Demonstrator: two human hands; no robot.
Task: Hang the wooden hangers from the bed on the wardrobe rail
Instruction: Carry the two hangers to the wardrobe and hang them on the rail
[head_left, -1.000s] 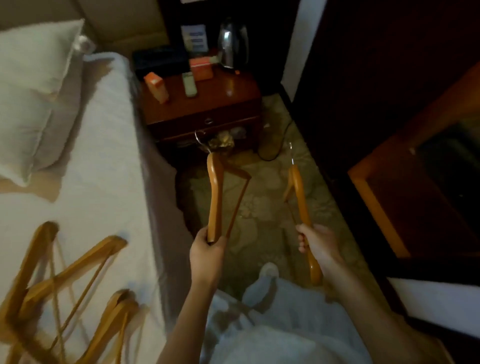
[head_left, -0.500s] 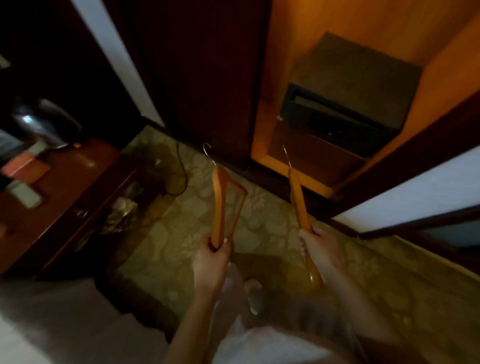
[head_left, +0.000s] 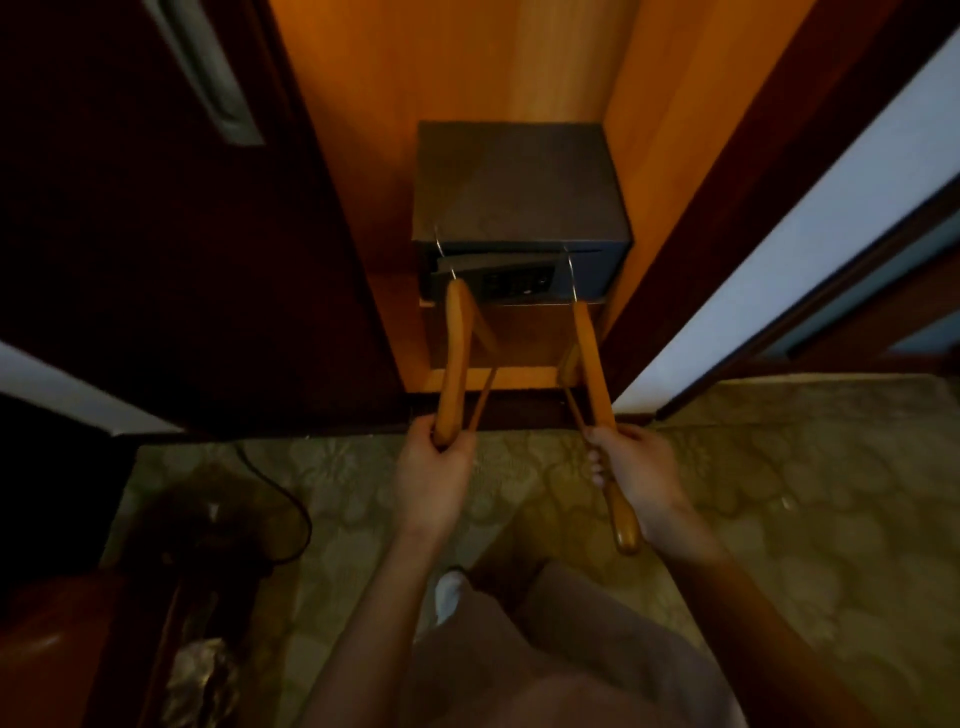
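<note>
I stand facing the open wardrobe (head_left: 467, 67), its orange wood interior lit. My left hand (head_left: 434, 475) grips the end of one wooden hanger (head_left: 456, 353), whose metal hook points up and forward. My right hand (head_left: 636, 475) holds a second wooden hanger (head_left: 589, 358) by its arm, hook also forward; its lower end sticks out below my fist. Both hangers reach toward the wardrobe opening. The rail is out of view and the bed is not visible.
A dark grey safe (head_left: 514, 192) sits on a low shelf inside the wardrobe. The dark wardrobe door (head_left: 156, 234) stands open on the left. Patterned carpet (head_left: 753, 493) covers the floor. A black cable (head_left: 280, 499) and the nightstand corner (head_left: 62, 639) lie lower left.
My view has turned from the bed and nightstand to face the wardrobe squarely. Both hands kept their hangers and now hold them in front of the safe.
</note>
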